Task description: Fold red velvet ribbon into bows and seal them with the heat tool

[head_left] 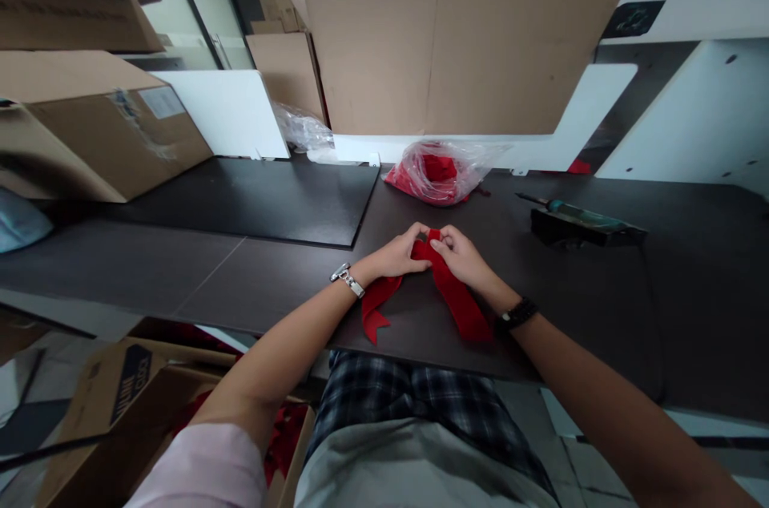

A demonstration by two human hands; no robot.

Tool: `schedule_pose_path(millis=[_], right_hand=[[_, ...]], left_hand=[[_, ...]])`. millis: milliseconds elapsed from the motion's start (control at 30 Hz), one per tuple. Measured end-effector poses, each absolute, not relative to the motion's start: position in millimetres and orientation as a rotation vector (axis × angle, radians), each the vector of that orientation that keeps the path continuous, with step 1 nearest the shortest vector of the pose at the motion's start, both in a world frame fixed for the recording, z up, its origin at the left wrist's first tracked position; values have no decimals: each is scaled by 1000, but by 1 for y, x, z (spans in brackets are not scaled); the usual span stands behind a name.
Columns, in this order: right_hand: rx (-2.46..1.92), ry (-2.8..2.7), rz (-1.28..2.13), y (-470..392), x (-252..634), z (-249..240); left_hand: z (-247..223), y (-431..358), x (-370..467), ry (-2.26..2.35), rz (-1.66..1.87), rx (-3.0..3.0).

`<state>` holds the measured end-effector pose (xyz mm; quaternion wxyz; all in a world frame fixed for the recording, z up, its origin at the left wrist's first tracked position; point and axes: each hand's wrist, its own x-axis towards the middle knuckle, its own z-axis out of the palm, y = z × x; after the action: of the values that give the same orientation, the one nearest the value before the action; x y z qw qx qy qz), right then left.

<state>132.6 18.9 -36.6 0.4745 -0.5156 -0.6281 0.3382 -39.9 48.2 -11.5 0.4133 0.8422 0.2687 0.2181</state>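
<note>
A red ribbon [460, 304] is held up between my two hands over the dark table, its wide tail hanging down to the right. Its other tail, with a notched end, hangs at the left below my wrist. My left hand [404, 253] pinches the ribbon from the left, thumb and fingers closed on it. From the right, my right hand [460, 253] grips the folded top of the ribbon between thumb and fingers. The hands are nearly touching. Behind them lies a clear plastic bag [441, 171] with red material inside.
A glue gun or soldering-like tool [577, 215] rests on a black stand at the right, its cable running forward. A black board [270, 199] lies at the left beside a cardboard box [114, 139]. Below the table's edge [240, 324] stands an open box [120, 396] with red pieces.
</note>
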Motion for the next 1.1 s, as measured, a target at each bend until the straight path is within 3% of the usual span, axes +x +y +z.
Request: schedule_pose_path(millis=[500,733,967,1100], right_hand=[[-1204,-1285,1202,11,137,-26],[-1280,-1375,1260,10,140,-28],[-1187,-1493,671,2,140,-5],[-1007,-1894,337,-7,141,4]], left_hand=[[-9,37,-38,736,914,2620],[-6,37,-42,629,694,3016],[-6,40,-42,809,592,2905],[-5,42,-42,916,700,2551]])
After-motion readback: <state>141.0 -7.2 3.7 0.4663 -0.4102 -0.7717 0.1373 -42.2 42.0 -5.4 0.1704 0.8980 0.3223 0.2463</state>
